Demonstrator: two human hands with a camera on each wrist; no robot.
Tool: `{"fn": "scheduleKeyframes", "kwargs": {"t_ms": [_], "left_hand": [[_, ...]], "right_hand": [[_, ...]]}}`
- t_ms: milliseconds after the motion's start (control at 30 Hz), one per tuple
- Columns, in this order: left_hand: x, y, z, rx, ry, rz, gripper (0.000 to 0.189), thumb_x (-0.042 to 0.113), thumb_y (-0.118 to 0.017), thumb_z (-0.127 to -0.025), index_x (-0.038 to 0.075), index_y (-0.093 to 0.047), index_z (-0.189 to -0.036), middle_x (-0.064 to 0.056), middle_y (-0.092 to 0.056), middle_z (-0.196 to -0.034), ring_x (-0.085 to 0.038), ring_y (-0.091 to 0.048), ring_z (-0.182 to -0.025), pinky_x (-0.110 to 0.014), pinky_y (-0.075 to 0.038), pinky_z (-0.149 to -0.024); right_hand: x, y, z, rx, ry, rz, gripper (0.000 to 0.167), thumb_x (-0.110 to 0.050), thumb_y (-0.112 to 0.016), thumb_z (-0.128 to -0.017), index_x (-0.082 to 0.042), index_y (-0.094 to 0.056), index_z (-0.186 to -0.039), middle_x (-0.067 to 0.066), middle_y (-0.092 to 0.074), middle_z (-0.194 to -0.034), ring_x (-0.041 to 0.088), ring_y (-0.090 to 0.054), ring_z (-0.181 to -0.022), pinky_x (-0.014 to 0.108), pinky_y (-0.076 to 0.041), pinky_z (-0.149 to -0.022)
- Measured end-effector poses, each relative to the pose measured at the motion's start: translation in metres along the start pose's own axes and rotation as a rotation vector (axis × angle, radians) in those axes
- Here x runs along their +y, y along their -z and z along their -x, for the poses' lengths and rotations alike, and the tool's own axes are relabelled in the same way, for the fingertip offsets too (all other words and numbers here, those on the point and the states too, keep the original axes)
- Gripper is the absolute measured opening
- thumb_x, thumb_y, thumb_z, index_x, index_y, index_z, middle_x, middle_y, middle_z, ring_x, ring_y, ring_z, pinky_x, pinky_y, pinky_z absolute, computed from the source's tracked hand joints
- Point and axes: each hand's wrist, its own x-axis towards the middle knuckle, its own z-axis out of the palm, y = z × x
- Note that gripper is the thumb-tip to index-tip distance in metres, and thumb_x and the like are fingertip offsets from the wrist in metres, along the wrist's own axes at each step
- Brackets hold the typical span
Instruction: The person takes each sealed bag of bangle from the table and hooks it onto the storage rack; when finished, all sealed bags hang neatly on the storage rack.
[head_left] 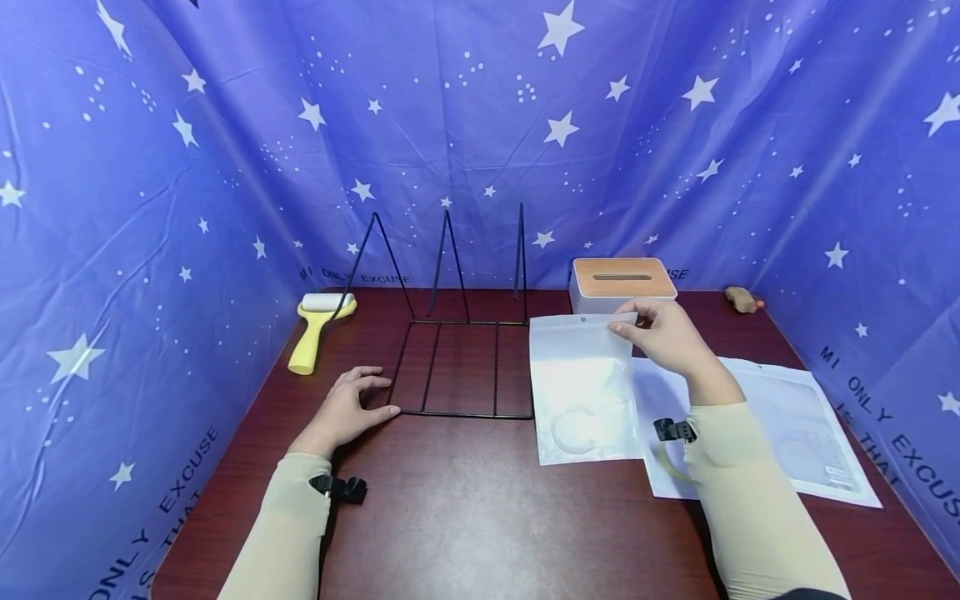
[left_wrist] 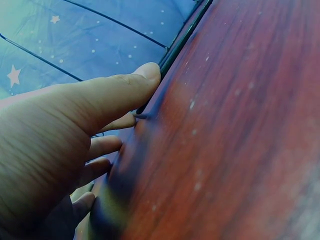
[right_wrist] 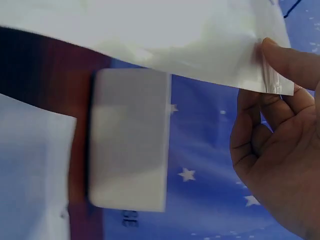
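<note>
In the head view a black wire rack (head_left: pixel 459 415) with upright triangular dividers stands on the table. My left hand (head_left: pixel 348 410) is at its front left corner, thumb on the front bar and the other fingers spread along the left side; the left wrist view shows the thumb (left_wrist: pixel 148 72) against the bar. To the right of the rack, my right hand (head_left: pixel 671 337) pinches the top right corner of a white zip bag (head_left: pixel 585 383) between thumb and fingers. A round pale ring shape shows through the bag's lower part. The bag hangs upright beside the rack's right side.
A larger white bag (head_left: pixel 795 425) lies at the right, partly under the right forearm. Behind the right hand stands a tissue box with a wooden lid (head_left: pixel 622 287). A yellow-handled lint roller (head_left: pixel 307 346) lies at the left. A small brown object (head_left: pixel 741 300) sits back right.
</note>
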Motion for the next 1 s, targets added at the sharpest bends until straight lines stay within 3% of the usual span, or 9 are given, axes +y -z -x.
{"fn": "scheduleKeyframes", "kwargs": {"t_ms": [233,367,633,1000], "left_hand": [[-0.001,-0.001,-0.001,0.002,-0.010,0.000,0.056,0.037,-0.090,-0.084,0.009,-0.073,-0.130,-0.014,-0.055,-0.148,-0.040,-0.042,-0.141,-0.061,-0.035,-0.113],[-0.003,-0.002,-0.001,0.001,-0.015,-0.002,0.055,0.037,-0.090,-0.084,0.009,-0.074,-0.129,-0.013,-0.055,-0.148,-0.040,-0.043,-0.141,-0.060,-0.036,-0.113],[0.000,0.000,0.000,-0.003,-0.001,-0.001,0.056,0.037,-0.090,-0.084,0.009,-0.073,-0.130,-0.013,-0.055,-0.149,-0.039,-0.042,-0.142,-0.060,-0.036,-0.114],[0.001,0.000,0.000,-0.001,-0.002,0.012,0.056,0.036,-0.090,-0.084,0.009,-0.074,-0.129,-0.013,-0.055,-0.149,-0.038,-0.042,-0.142,-0.059,-0.035,-0.114]], "right_hand": [[-0.021,0.010,0.008,0.056,0.092,0.008,0.011,-0.020,-0.079,-0.097,-0.010,-0.078,-0.100,0.006,-0.068,-0.086,0.018,-0.056,-0.068,0.028,-0.046,-0.056],[-0.031,0.017,0.016,0.071,0.103,-0.013,0.010,-0.018,-0.080,-0.096,-0.011,-0.078,-0.102,0.007,-0.068,-0.090,0.018,-0.056,-0.068,0.028,-0.046,-0.054],[-0.047,0.030,0.030,0.044,0.161,-0.162,0.009,-0.004,-0.078,-0.094,-0.007,-0.078,-0.103,0.002,-0.070,-0.096,0.015,-0.061,-0.071,0.026,-0.048,-0.059],[-0.063,0.033,0.036,0.111,0.221,-0.194,0.008,0.001,-0.078,-0.092,-0.006,-0.078,-0.097,0.003,-0.072,-0.089,0.012,-0.058,-0.066,0.025,-0.047,-0.058]]}}
